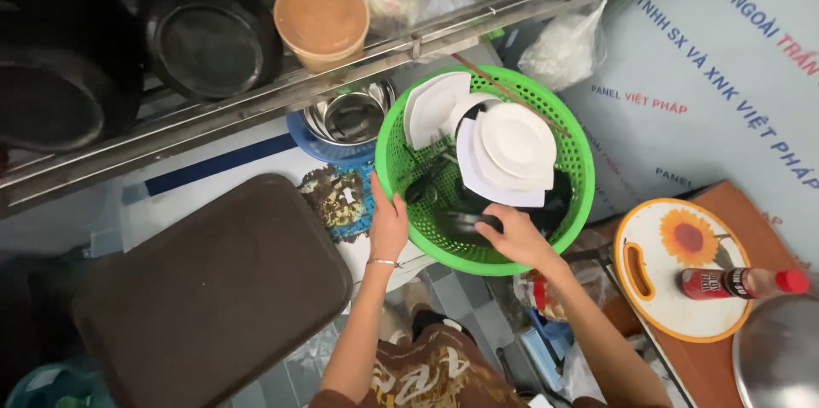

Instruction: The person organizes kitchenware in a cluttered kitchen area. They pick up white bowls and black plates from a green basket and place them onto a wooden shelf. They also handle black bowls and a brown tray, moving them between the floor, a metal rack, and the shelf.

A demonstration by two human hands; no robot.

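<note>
green basket point(401, 171), centre: left hand point(388, 225) is clamping its near-left rim; right hand point(512, 236) is closing on a dark utensil point(469, 222) inside. risk: stacked white plates point(512, 152) are leaning and could slide if the basket tips.

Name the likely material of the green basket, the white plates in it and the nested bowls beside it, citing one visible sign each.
Green basket: probably plastic, bright moulded mesh.
White plates: likely ceramic or melamine, smooth glossy white.
Nested bowls: apparently stainless steel, mirror-like grey sheen.
</note>
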